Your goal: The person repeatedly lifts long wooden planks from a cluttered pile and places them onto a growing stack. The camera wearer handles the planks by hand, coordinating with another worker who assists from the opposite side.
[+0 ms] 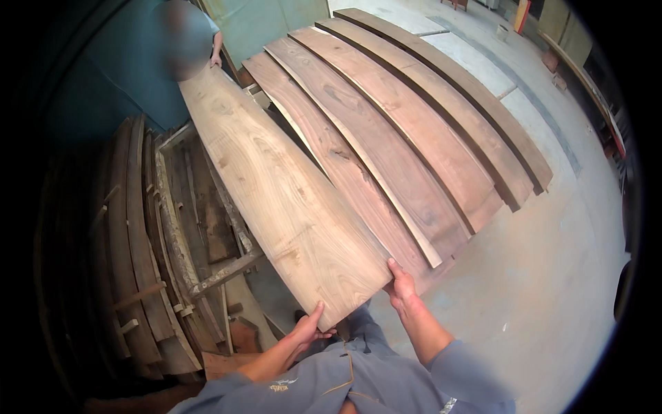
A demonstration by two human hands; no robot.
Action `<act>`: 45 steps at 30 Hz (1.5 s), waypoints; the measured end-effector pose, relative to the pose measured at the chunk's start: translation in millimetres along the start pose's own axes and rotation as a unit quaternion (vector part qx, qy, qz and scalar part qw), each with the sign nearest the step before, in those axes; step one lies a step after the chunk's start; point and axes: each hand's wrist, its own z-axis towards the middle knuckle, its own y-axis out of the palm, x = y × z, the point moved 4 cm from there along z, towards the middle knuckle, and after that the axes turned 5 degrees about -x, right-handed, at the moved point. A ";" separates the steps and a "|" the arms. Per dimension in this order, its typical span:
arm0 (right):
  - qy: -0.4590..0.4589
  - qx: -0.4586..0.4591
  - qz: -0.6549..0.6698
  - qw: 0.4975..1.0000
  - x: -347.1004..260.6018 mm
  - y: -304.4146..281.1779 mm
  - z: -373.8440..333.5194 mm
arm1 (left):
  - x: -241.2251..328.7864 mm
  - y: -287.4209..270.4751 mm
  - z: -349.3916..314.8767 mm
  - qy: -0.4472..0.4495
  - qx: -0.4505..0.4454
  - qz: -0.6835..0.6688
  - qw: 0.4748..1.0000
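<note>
A broad, pale tan wooden plank (276,193) with a flowing grain is held up in front of the body, its long axis running from the near end, just above the waist, away and leftward to the far end. The near end is gripped at both corners: the left corner is clasped by the left hand (312,332), thumb on the upper face and fingers partly seen underneath, while the right corner is clasped by the right hand (402,286), thumb along the top edge and its fingers mostly hidden below. The far end is held at its right corner by a co-worker's hand (216,61); whether a second hand is placed there cannot be told. Along the plank's right side, a row of reddish-brown and darker wooden boards (393,107) is laid out on much the same slant. The right hand is thus the nearer one to that row, and the left hand the nearer to the dark stacked timber (141,241) on the left. A gap is seen beside the plank's far right edge; nearer the body, the closest reddish board is partly covered from view, and contact cannot be judged.
</note>
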 end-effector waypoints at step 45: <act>-0.016 -0.001 -0.269 0.963 62.6 -3.2 -62.3 | -112.3 -69.5 101.6 -0.061 -0.101 0.155 0.981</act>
